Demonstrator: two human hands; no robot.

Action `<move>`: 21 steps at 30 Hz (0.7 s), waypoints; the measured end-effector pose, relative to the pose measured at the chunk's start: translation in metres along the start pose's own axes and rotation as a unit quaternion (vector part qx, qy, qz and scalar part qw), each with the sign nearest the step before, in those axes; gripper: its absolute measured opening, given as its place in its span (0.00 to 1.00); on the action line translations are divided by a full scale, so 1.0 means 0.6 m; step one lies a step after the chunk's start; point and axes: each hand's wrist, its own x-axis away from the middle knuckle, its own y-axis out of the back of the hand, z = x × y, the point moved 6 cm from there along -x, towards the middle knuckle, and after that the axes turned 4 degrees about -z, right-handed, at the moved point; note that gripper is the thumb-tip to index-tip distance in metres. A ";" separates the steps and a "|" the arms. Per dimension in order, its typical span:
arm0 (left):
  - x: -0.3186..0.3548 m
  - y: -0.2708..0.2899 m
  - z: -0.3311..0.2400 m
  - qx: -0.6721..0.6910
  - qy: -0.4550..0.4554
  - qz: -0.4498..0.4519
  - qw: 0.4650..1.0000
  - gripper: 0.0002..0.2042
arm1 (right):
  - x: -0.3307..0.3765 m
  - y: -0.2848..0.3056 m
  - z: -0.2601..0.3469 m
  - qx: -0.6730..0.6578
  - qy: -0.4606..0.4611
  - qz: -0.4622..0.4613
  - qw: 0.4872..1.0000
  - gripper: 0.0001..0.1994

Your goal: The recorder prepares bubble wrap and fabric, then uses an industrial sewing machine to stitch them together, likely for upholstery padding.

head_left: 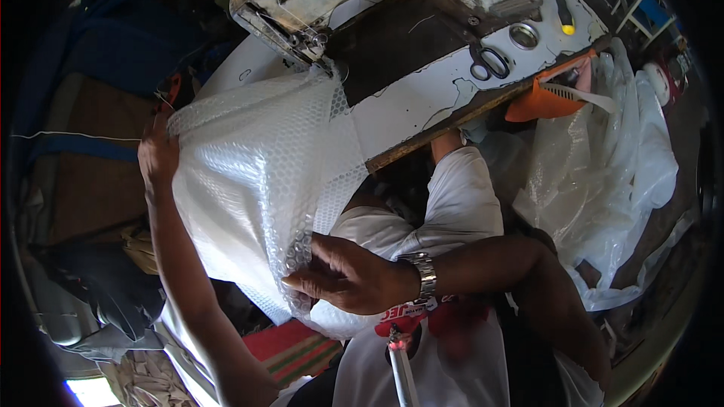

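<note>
A large piece of clear bubble wrap (256, 181) lies across the white sewing-machine table (422, 98), with its far end under the needle area of the worn white sewing machine (302, 30). My left hand (157, 154) grips the wrap's left edge, fingers curled around it. My right hand (343, 275), with a metal watch on the wrist, pinches the wrap's near edge by my lap. The wrap is stretched between the two hands.
Black-handled scissors (489, 62), a round metal lid (523, 35) and a yellow-tipped tool (565, 16) lie on the table's right part. An orange basket (539, 102) and heaped clear plastic sheets (611, 151) sit to the right. Dark bags (90, 203) are piled at left.
</note>
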 end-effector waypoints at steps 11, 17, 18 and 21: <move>0.051 -0.003 -0.124 -0.133 -0.009 0.102 0.986 0.32 | 0.150 0.192 -0.321 0.244 -0.183 0.108 0.946 0.14; 0.232 0.010 -0.145 0.209 0.108 0.066 0.970 0.25 | -0.040 0.290 -0.414 0.156 0.024 -0.075 0.985 0.19; 0.261 -0.014 -0.118 0.221 0.163 0.078 0.958 0.27 | -0.071 0.250 -0.434 0.430 -0.056 0.109 0.895 0.17; 0.276 -0.048 -0.073 0.264 0.240 0.084 0.930 0.31 | -0.086 0.223 -0.493 0.584 -0.106 0.203 0.779 0.25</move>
